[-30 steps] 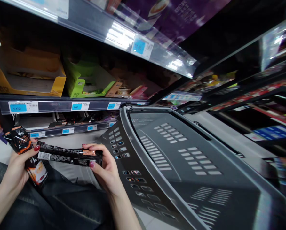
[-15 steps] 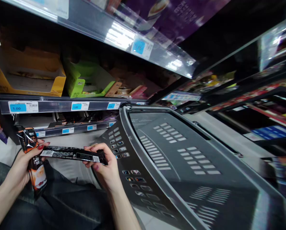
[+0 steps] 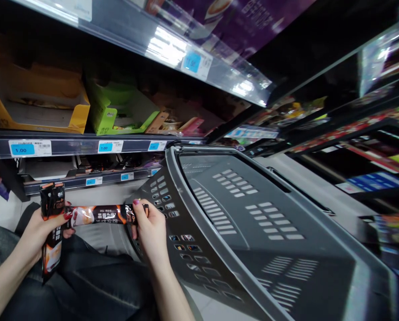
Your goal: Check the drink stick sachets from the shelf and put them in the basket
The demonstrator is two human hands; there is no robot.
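Note:
My left hand [image 3: 40,234] is closed around several upright coffee sachets [image 3: 53,254], black and orange with a cup printed low on the front. Stretched sideways between both hands is another coffee sachet [image 3: 102,215], its printed front turned up. The left thumb and fingers pinch its left end near the upright sachets. At its right end, my right hand [image 3: 149,229] grips with the thumb on top and fingers curled beneath. Both hands are above my dark-trousered lap, left of a grey shopping basket [image 3: 226,249].
Shelves ahead carry a yellow display box [image 3: 77,118], a green display box [image 3: 109,118] and a pink-brown box [image 3: 172,122]. Blue price tags [image 3: 23,149] line the shelf edge [image 3: 70,149]. Dark packets lie on the low shelf. A purple package [image 3: 253,22] stands above; more stocked shelves are at right.
The sideways sachet has been turned over, from its dark text-covered back to its orange printed front. The upright sachets have shifted slightly and stand straighter in my left hand.

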